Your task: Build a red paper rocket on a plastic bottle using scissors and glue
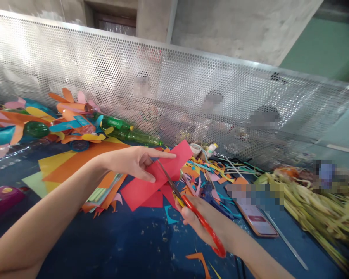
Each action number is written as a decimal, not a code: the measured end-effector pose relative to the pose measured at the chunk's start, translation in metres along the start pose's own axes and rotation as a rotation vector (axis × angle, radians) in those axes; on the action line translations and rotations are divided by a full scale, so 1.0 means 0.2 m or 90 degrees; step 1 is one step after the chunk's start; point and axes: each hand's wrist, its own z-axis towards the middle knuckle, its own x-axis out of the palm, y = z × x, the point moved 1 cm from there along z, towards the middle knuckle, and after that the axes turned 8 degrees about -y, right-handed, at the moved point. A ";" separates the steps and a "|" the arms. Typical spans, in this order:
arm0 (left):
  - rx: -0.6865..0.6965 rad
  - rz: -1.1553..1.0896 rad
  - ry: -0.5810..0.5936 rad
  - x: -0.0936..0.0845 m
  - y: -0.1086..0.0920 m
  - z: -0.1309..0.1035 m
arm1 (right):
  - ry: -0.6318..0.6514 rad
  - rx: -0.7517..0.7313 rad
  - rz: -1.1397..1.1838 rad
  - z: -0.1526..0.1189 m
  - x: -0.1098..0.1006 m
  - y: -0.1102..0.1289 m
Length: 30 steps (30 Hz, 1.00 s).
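Note:
My left hand [133, 161] holds a strip of red paper [136, 193] just above the table, with the index finger stretched along its top and the thumb on its lower part. In my right hand [206, 221] are scissors [208, 228] with red-orange handles. Their blades point up and left, at the red paper close to my left fingers; whether they are cutting into it I cannot make out. More red paper [152, 200] lies beneath the strip. A small blue paper scrap [170, 215] rests on the table below it.
Paper sheets [58, 162] and bottle crafts with paper petals [72, 116] are at left, beside a magenta object [6, 199]. Colourful scraps [203, 174], a phone [254, 217] and dry husks [302, 209] lie right. A perforated metal screen [168, 77] stands behind, with people beyond it.

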 end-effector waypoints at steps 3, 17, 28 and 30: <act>0.002 0.014 0.005 -0.01 0.00 0.00 | -0.018 0.004 0.007 0.00 0.02 0.00; 0.061 0.025 -0.010 -0.05 0.05 -0.01 | -0.032 0.013 -0.017 0.03 0.06 -0.05; 0.008 0.048 0.030 -0.08 0.06 -0.02 | -0.099 -0.001 -0.025 0.02 0.11 -0.09; 0.004 0.051 0.029 -0.08 0.06 -0.01 | -0.102 0.006 -0.027 0.03 0.11 -0.08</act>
